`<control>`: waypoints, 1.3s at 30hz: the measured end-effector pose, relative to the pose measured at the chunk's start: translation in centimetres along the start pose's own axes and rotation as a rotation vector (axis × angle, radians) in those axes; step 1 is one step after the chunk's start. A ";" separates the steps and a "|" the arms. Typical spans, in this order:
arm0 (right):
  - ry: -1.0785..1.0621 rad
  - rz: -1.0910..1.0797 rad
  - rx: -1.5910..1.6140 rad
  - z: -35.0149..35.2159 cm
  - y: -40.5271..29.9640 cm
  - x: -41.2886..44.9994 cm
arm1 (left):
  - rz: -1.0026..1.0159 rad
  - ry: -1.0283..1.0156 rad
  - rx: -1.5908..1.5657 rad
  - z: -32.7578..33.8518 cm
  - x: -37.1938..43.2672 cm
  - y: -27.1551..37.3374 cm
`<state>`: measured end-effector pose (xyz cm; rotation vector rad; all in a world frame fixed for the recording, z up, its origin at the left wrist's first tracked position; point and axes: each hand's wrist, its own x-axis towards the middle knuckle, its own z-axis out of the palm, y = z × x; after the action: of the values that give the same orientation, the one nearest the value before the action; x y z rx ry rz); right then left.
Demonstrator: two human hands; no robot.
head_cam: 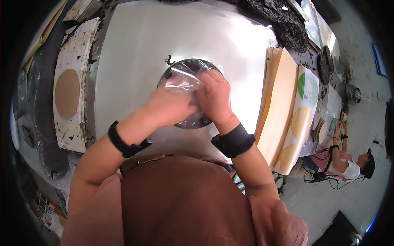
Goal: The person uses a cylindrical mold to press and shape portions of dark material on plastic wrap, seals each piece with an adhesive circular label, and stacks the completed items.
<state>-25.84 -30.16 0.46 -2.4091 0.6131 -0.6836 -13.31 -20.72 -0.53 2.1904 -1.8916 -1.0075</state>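
A round, dark disc-shaped object (197,120) in clear plastic film lies before me on a pale, shiny work surface (138,37). Both hands are over it, close together. My left hand (175,103) has its fingers tucked under the bunched clear plastic film (184,80). Fingers curled, my right hand (214,93) grips the gathered film at the upper right of the disc. My hands cover much of the disc's middle. A small dark scrap (169,60) sits just beyond its upper left rim.
On the left, a brown round card (66,93) lies on a stack of white paper wrappers (72,123). To the right are tan paper sheets (274,113) and a sheet of round labels (303,120). Dark crumbly material (289,33) lies upper right. Another person (344,163) works far right.
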 end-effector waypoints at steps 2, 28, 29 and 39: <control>-0.065 -0.039 -0.131 0.9 -0.5 0.2 | 0.094 0.237 -0.355 -1.2 -3.5 -2.1; -0.215 0.919 -1.150 -21.4 24.4 -6.1 | 0.171 0.490 0.181 0.2 -3.0 1.1; -0.208 0.909 -1.142 -20.9 25.2 -5.3 | 0.187 0.500 0.177 0.0 -2.9 0.8; -0.201 0.899 -0.908 -25.3 24.4 -3.1 | 0.123 0.486 0.180 0.3 -3.3 1.0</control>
<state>-49.58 -56.17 2.57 -2.4404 2.0497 0.3011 -14.34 -17.89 1.08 2.1186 -1.8999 -0.2541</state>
